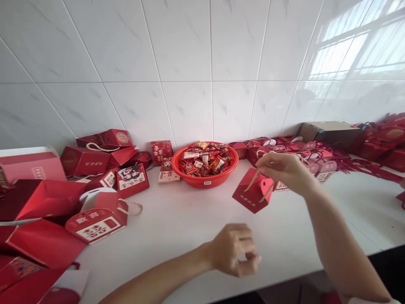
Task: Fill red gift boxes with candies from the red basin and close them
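Observation:
My right hand [281,169] pinches the twisted rope handle of a small red gift box [251,196], which hangs tilted over the white table with gold lettering on its side. Lower down and nearer to me, my left hand [237,251] is closed, its fingers curled in towards the thumb with nothing visible in them. Between the rows of boxes, a red plastic basin [205,182] full of wrapped sweets [204,160] stands against the wall.
Open and part-folded red boxes [47,196] crowd the left side. Finished-looking small boxes [325,169] line the back right, near a brown cardboard box [332,126] and more red packages [389,139]. Red cards [162,153] stand left of the basin. The white table [177,219] meets a tiled wall.

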Available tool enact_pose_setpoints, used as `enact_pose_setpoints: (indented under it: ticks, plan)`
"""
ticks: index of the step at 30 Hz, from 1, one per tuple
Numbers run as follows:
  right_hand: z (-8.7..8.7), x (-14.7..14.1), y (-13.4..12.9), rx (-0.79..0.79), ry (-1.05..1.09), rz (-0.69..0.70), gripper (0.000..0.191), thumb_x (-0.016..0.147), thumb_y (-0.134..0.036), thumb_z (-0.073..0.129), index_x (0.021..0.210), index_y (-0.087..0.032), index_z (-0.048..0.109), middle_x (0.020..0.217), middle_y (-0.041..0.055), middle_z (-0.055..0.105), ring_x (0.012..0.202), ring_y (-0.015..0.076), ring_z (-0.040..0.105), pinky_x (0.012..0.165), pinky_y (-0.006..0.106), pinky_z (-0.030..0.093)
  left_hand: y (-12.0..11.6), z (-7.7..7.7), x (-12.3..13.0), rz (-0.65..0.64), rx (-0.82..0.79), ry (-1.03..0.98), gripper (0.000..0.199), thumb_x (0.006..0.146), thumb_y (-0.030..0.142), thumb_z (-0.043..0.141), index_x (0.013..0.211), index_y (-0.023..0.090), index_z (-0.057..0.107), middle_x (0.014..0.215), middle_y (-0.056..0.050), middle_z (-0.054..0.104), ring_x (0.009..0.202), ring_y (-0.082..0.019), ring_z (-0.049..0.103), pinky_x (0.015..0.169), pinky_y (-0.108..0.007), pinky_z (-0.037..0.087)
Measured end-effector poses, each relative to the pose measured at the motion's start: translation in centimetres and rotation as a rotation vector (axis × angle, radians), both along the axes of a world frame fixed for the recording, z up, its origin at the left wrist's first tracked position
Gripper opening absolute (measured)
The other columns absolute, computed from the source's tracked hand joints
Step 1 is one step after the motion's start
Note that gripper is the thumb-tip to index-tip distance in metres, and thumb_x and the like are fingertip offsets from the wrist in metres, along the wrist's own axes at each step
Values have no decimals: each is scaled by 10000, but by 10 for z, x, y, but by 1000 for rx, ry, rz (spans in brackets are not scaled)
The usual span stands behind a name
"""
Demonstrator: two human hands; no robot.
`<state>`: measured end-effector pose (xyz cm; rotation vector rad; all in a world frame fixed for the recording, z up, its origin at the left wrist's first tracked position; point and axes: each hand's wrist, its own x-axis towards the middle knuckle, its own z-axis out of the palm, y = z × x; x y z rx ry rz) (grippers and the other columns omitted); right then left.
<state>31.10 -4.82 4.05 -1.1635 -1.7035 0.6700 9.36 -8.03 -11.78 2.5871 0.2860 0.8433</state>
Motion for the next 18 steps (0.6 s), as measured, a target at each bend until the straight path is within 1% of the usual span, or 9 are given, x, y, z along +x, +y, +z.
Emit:
enact_pose_setpoints:
  ticks: [1,3,5,8,10,11,13,15,18]
  plan:
    - [4,14,-8,6,30,-73,286,692,-443,797,808,-191,729,801,68,687,715,199,636,628,321,513,-4,-14,5,-78,-38,80,291,825,310,609,587,230,461,579,-10,547,561,-145,492,621,-294,483]
    - [11,44,-24,16,91,-259,372,613,-490,852,795,-189,733,796,81,686,694,196,623,605,325,498,-10,-36,14,-156,-83,187,358,789,348,700,567,220,449,558,14,537,553,-131,485,608,-273,469]
    - [17,75,-38,49,124,-448,437,509,-514,896,747,-185,736,753,89,679,652,186,585,565,327,460,-12,-46,18,-165,-128,228,360,768,337,750,580,212,468,568,29,554,561,-120,498,616,-255,463]
    - [21,123,-54,50,83,-613,441,443,-480,925,728,-186,762,754,109,691,648,182,560,585,358,450,-11,-45,18,-134,-173,241,326,773,312,760,603,206,503,606,31,590,581,-112,523,619,-241,456]
    - [23,152,-59,-16,31,-711,362,492,-416,926,732,-190,775,729,110,690,626,175,548,589,372,444,-11,-42,16,-128,-179,249,321,778,322,758,603,205,516,617,27,598,589,-116,529,616,-243,451]
    - [24,166,-59,-64,5,-777,304,508,-369,928,688,-183,768,690,109,683,591,165,531,576,378,434,-11,-41,16,-126,-183,253,318,782,328,754,604,204,521,618,26,598,590,-118,530,618,-245,450]
    - [23,192,-55,-149,-44,-862,193,568,-261,910,645,-171,757,628,110,670,551,154,517,569,385,418,-11,-39,15,-121,-195,261,306,789,328,747,610,205,531,618,24,594,595,-121,532,627,-246,449]
    - [22,214,-46,-193,-109,-967,124,626,-150,853,602,-166,733,561,92,646,526,149,514,566,382,399,-12,-39,14,-117,-214,266,288,795,316,736,621,204,537,624,22,592,605,-124,537,640,-245,448]
    - [16,239,-28,-231,-204,-1071,207,652,7,747,545,-161,692,506,57,621,496,130,498,584,363,403,-12,-39,14,-118,-237,261,275,792,295,725,620,203,530,625,21,586,614,-124,539,657,-243,448]
